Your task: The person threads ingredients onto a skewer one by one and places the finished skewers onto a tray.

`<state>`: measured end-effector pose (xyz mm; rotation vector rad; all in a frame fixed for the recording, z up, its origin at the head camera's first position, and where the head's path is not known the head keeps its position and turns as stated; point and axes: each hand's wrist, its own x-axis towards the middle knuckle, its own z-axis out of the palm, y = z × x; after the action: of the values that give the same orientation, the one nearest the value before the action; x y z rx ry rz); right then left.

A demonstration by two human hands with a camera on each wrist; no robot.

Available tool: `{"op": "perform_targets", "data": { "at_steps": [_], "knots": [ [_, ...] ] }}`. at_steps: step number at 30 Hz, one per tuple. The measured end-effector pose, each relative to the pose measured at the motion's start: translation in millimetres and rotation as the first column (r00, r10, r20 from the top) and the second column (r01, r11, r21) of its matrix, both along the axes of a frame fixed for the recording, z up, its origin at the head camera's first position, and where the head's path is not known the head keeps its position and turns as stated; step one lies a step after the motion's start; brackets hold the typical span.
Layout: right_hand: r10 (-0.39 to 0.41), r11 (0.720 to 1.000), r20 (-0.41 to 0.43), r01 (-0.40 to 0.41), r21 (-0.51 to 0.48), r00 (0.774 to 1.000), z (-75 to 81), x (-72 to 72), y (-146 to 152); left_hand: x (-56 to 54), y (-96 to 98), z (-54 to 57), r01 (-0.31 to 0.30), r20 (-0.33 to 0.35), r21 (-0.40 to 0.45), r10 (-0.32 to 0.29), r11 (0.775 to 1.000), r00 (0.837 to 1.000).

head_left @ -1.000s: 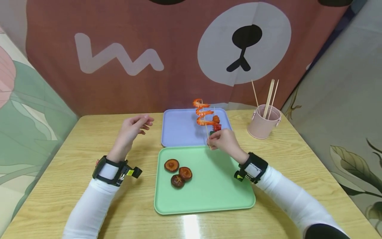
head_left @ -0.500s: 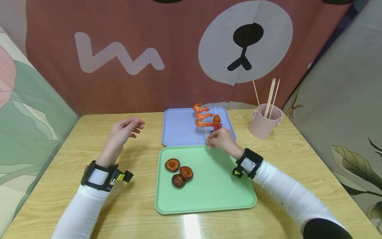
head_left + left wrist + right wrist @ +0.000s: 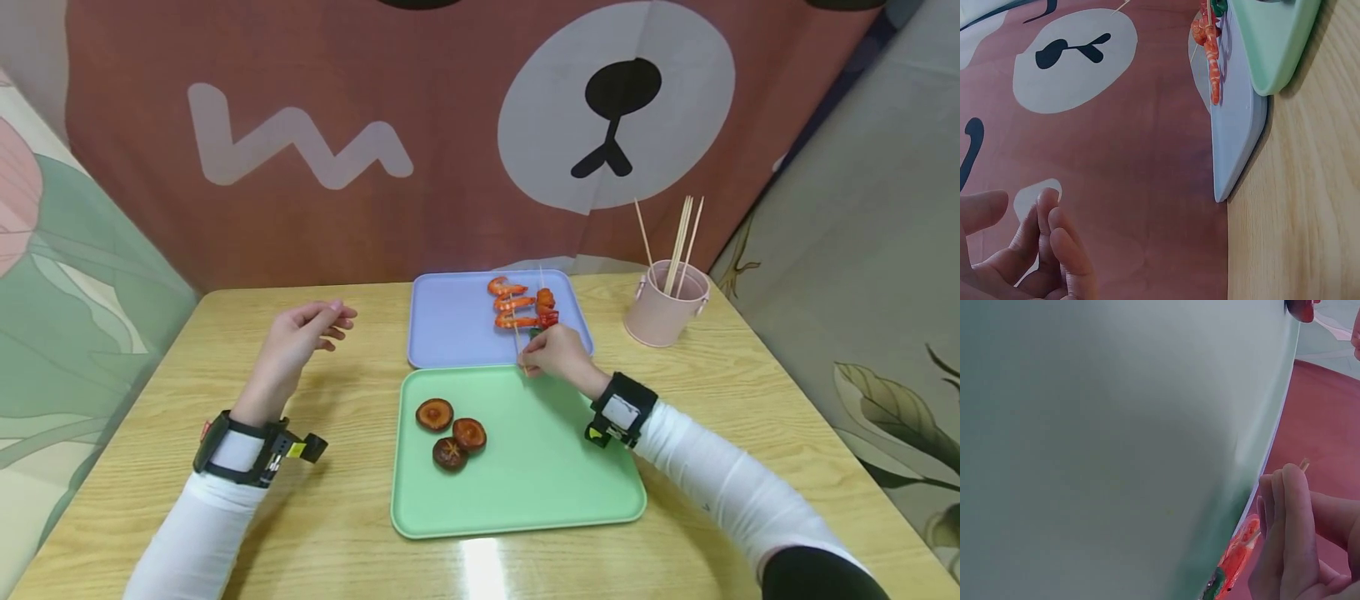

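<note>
My right hand (image 3: pixel 558 354) pinches the near end of a wooden skewer threaded with three orange shrimp (image 3: pixel 513 304). The shrimp lie low over the right half of the blue tray (image 3: pixel 450 325). Just right of them on that tray is a second skewer of food (image 3: pixel 546 302), with orange, red and green pieces, partly hidden by my right hand. In the right wrist view, the skewer's tip (image 3: pixel 1304 464) pokes out past my fingers. My left hand (image 3: pixel 303 337) hovers over the table at the left, fingers loosely bent and holding nothing.
The green tray (image 3: pixel 525 492) lies in front of the blue one, bearing three brown mushrooms (image 3: pixel 450 454) on its left side. A pink bucket (image 3: pixel 666 308) with several bare skewers stands at the right rear. Behind the table hangs a brown cloth (image 3: pixel 337 233).
The shrimp skewer has come down from a raised tilt toward the blue tray, still in my right hand. My left hand has drawn back to the left.
</note>
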<state>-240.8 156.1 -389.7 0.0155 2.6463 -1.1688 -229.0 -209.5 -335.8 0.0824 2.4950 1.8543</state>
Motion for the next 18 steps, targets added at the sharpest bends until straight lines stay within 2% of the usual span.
{"op": "perform_targets", "data": {
  "at_steps": [5, 12, 18],
  "knots": [
    [0.004, 1.000, -0.004, -0.004, 0.003, 1.000, -4.6, -2.8, 0.4, -0.7, -0.3, -1.5, 0.015, 0.003, -0.008, -0.015, 1.000, 1.000],
    [0.028, 0.999, 0.002, -0.028, -0.017, 1.000, -3.4, -4.0, 0.4, -0.8, -1.5, -3.4, 0.016, 0.008, -0.056, -0.015, 0.998, 1.000],
    [0.045, 0.998, 0.005, -0.044, -0.033, 0.999, -3.6, -3.4, -0.5, 0.1, -4.6, -1.4, 0.017, 0.017, -0.032, -0.017, 0.999, 1.000]
  ]
}}
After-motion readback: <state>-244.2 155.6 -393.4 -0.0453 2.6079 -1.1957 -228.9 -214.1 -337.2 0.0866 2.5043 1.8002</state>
